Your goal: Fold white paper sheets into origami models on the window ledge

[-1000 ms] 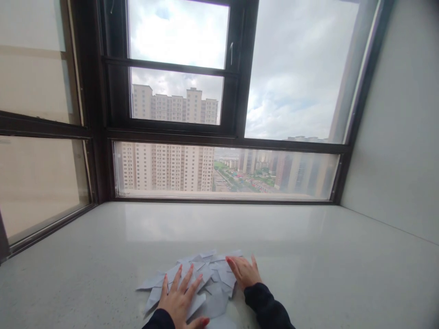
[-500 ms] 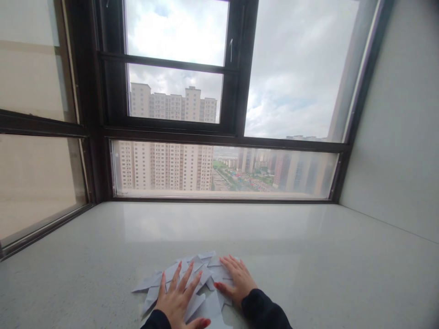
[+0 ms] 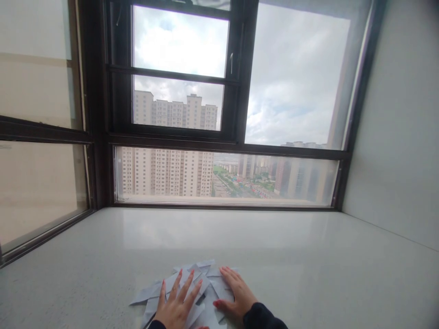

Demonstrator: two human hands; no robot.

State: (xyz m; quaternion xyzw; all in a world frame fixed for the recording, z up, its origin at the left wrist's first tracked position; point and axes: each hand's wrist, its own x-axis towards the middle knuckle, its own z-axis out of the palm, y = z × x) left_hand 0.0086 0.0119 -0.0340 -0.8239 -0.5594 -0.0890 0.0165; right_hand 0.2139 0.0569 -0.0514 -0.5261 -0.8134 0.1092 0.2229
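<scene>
Both your palms lie flat and unclenched: your left hand (image 3: 176, 305) with fingers spread, your right hand (image 3: 235, 294) beside it, pressing the pile of folded white paper pieces (image 3: 202, 285) at the near edge of the pale sill (image 3: 308, 260). Since a second ago the hands have drawn closer together, bunching the pile. Bare sill stretches all round; the window (image 3: 222, 137) stands well beyond.

Pale sill (image 3: 308, 256) below dark-framed window (image 3: 236, 105)
</scene>
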